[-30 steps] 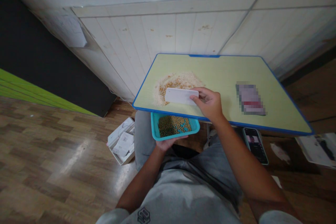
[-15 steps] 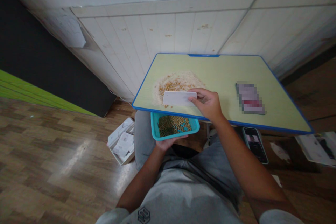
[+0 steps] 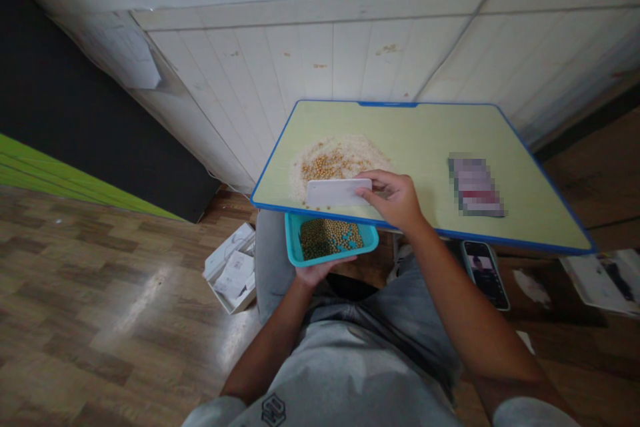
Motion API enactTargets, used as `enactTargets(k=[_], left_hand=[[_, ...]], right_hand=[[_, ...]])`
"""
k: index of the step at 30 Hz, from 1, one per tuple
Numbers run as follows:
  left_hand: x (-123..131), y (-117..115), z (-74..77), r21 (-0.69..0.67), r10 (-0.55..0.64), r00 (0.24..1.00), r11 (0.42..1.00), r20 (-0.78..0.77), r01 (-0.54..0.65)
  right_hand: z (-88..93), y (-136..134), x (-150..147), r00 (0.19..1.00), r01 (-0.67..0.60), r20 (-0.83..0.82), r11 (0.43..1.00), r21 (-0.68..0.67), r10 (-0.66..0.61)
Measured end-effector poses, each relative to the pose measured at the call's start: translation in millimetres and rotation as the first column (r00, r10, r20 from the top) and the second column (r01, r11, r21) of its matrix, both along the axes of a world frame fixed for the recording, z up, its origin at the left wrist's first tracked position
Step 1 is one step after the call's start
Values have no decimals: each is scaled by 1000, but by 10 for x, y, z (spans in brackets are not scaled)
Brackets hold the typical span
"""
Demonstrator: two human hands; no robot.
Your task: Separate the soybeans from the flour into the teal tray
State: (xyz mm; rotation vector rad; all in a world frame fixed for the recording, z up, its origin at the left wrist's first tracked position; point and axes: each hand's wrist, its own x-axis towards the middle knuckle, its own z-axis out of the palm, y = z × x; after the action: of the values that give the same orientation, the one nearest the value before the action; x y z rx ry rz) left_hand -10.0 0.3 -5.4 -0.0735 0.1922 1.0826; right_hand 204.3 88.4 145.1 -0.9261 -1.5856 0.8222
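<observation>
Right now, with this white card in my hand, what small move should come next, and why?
Probably draw the white card toward the near edge of the table: a few beans lie between them, and your left hand holds the turquoise tray just below.

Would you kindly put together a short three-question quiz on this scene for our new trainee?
1. Which hand grips the flat white piece?
2. True or false: the teal tray sits in the middle of the table.
3. What colour is the table's rim? (a) red (b) blue (c) black

Key:
1. The right hand.
2. False; the left hand holds it at the table's near edge.
3. (b)
</observation>
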Motion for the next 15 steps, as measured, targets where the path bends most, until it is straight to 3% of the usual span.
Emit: enactTargets(k=[5,15], left_hand=[[0,2,13,-5,8,1000,1000,10,-8],[-32,11,-11,-5,22,999,1000,26,-22]], right_hand=[[13,-12,10,1000,-30,8,999,11,30],[-22,-3,-119,999,32,-18,999,10,-31]])
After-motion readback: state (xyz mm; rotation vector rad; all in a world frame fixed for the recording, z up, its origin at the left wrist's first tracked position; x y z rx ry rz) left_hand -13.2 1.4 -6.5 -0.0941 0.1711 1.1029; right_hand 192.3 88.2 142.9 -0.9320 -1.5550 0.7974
